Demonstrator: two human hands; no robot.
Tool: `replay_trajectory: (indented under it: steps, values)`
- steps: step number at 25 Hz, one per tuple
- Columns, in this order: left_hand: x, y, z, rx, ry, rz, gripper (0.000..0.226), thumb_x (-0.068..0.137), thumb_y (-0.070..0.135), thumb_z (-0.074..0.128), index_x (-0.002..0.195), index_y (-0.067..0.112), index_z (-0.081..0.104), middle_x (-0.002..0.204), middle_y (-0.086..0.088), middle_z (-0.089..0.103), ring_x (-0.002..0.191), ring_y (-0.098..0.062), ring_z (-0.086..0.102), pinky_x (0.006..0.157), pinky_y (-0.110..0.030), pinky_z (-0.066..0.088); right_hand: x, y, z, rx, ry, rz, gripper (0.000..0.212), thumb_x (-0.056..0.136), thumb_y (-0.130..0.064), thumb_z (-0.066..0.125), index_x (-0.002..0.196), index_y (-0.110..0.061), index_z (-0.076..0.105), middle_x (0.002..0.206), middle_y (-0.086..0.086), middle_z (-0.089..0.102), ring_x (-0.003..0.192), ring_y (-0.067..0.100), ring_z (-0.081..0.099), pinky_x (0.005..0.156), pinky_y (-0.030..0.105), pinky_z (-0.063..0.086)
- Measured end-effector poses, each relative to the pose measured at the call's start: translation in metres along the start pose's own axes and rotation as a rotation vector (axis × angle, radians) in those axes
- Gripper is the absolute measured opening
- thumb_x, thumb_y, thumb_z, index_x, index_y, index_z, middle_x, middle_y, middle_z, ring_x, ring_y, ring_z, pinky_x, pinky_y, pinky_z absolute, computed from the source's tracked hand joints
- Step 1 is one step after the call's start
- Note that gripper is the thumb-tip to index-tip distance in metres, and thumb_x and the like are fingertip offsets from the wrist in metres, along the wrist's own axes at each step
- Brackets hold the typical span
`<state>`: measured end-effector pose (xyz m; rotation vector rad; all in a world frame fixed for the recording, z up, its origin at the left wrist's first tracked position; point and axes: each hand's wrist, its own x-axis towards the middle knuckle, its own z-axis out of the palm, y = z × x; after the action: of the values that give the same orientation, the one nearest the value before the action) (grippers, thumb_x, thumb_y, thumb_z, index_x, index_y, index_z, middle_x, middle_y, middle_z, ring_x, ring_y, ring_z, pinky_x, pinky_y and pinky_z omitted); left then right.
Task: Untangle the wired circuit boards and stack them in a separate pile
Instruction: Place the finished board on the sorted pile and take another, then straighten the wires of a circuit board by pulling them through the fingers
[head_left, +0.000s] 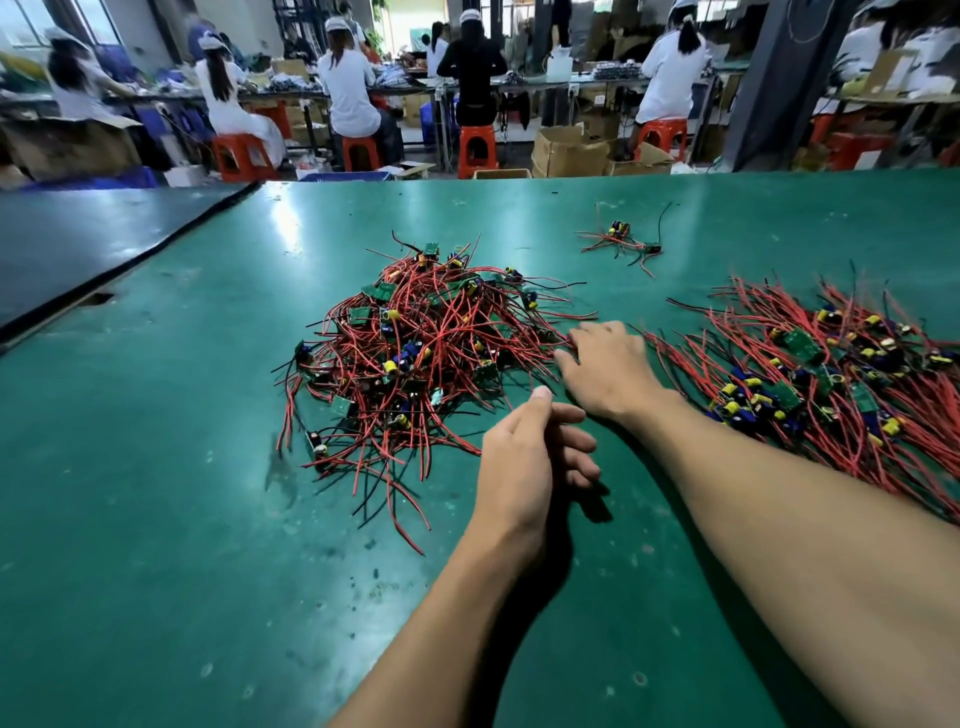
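Right hand (608, 364) at tangle's (421, 353) 3 o'clock edge, fingers (597, 328) on wires (519, 332), pinch unclear; left hand (530, 447) loosely curled, empty, at 5 o'clock. Pick step: next needs one board (358, 314) pulled free toward stack (831, 384), 3 o'clock.

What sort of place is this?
Probably an electronics assembly workshop: a tangled heap of wired circuit boards and a sorted pile lie on a green table, and capped workers sit on orange stools at long benches behind.

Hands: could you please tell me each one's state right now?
Left hand: loosely curled, holding nothing.
Right hand: touching the tangled pile; grip cannot be told.
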<state>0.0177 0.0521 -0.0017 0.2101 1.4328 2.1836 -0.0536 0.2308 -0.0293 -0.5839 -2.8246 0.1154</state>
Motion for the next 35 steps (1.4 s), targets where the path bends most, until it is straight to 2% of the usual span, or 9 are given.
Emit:
replay_trajectory:
  steps: [4, 10, 14, 17, 21, 26, 28, 31, 35]
  values:
    - [-0.004, 0.0, 0.0, -0.009, -0.005, -0.006, 0.039, 0.104, 0.029, 0.04, 0.085, 0.002, 0.06, 0.056, -0.007, 0.058, 0.041, -0.015, 0.05, 0.042, -0.023, 0.037, -0.023, -0.007, -0.01, 0.206, 0.115, -0.05, 0.025, 0.099, -0.021, 0.051, 0.109, -0.008, 0.071, 0.115, 0.012, 0.066, 0.108, 0.033, 0.055, 0.093, 0.039, 0.045]
    - [-0.011, -0.004, 0.001, 0.054, 0.065, 0.092, 0.037, 0.103, 0.024, 0.043, 0.079, 0.002, 0.06, 0.057, -0.011, 0.055, 0.039, -0.015, 0.045, 0.039, -0.021, 0.033, -0.114, -0.028, -0.03, 0.406, 0.037, -0.142, 0.012, 0.087, -0.014, 0.061, 0.075, -0.013, 0.06, 0.085, 0.005, 0.051, 0.069, 0.025, 0.057, 0.063, 0.041, 0.05]
    - [-0.017, -0.008, -0.008, 0.204, 0.175, 0.189, 0.029, 0.097, 0.017, 0.053, 0.073, 0.005, 0.063, 0.058, -0.006, 0.058, 0.043, -0.015, 0.047, 0.043, -0.022, 0.039, -0.158, -0.039, -0.042, 0.443, 0.076, -0.122, 0.008, 0.089, -0.01, 0.059, 0.082, -0.013, 0.061, 0.091, 0.006, 0.054, 0.08, 0.029, 0.057, 0.07, 0.038, 0.045]
    - [-0.017, -0.006, -0.019, 0.503, 0.347, 0.332, 0.013, 0.088, 0.014, 0.062, 0.075, 0.016, 0.065, 0.063, 0.007, 0.063, 0.058, -0.01, 0.055, 0.057, -0.015, 0.043, -0.189, -0.039, -0.047, 0.449, 0.11, -0.154, 0.013, 0.092, -0.012, 0.056, 0.091, -0.011, 0.069, 0.095, 0.005, 0.057, 0.085, 0.028, 0.059, 0.08, 0.04, 0.047]
    - [-0.019, -0.003, -0.026, 0.9, 0.348, 0.397, 0.018, 0.081, 0.017, 0.069, 0.099, 0.016, 0.064, 0.094, -0.001, 0.06, 0.083, -0.015, 0.054, 0.078, -0.021, 0.04, -0.194, -0.032, -0.063, 0.571, 0.071, -0.082, 0.037, 0.085, -0.038, 0.062, 0.055, -0.018, 0.056, 0.058, -0.007, 0.054, 0.057, 0.007, 0.05, 0.057, 0.026, 0.041]
    - [-0.019, -0.009, -0.02, 1.239, 0.226, 0.344, 0.038, 0.085, 0.043, 0.066, 0.113, 0.019, 0.059, 0.108, -0.004, 0.052, 0.095, -0.026, 0.058, 0.085, -0.035, 0.048, -0.17, -0.008, -0.077, 1.359, -0.191, 0.275, 0.055, 0.087, -0.056, 0.062, 0.072, -0.003, 0.067, 0.053, 0.009, 0.055, 0.045, 0.02, 0.047, 0.042, 0.024, 0.036]
    - [-0.018, -0.008, -0.021, 1.309, 0.205, 0.364, 0.036, 0.086, 0.042, 0.064, 0.115, 0.021, 0.06, 0.106, -0.004, 0.054, 0.096, -0.027, 0.058, 0.083, -0.036, 0.048, -0.166, 0.004, -0.076, 1.395, -0.179, 0.297, 0.065, 0.089, -0.06, 0.059, 0.079, 0.004, 0.066, 0.052, 0.01, 0.055, 0.041, 0.02, 0.044, 0.039, 0.022, 0.033]
    - [-0.018, -0.007, -0.022, 1.221, 0.211, 0.418, 0.028, 0.084, 0.036, 0.068, 0.108, 0.022, 0.066, 0.099, -0.001, 0.061, 0.093, -0.023, 0.06, 0.083, -0.035, 0.049, -0.162, 0.009, -0.068, 1.306, -0.025, 0.296, 0.049, 0.094, -0.047, 0.061, 0.073, -0.002, 0.064, 0.049, 0.009, 0.049, 0.039, 0.018, 0.038, 0.04, 0.022, 0.029]
    - [-0.023, 0.002, -0.015, 0.72, 0.299, 0.491, 0.01, 0.086, 0.025, 0.071, 0.093, 0.019, 0.068, 0.083, 0.006, 0.07, 0.077, -0.013, 0.066, 0.077, -0.038, 0.056, -0.165, 0.009, -0.062, 1.154, 0.029, 0.215, 0.029, 0.092, -0.035, 0.07, 0.076, -0.011, 0.068, 0.052, 0.002, 0.055, 0.043, 0.017, 0.045, 0.045, 0.023, 0.036]
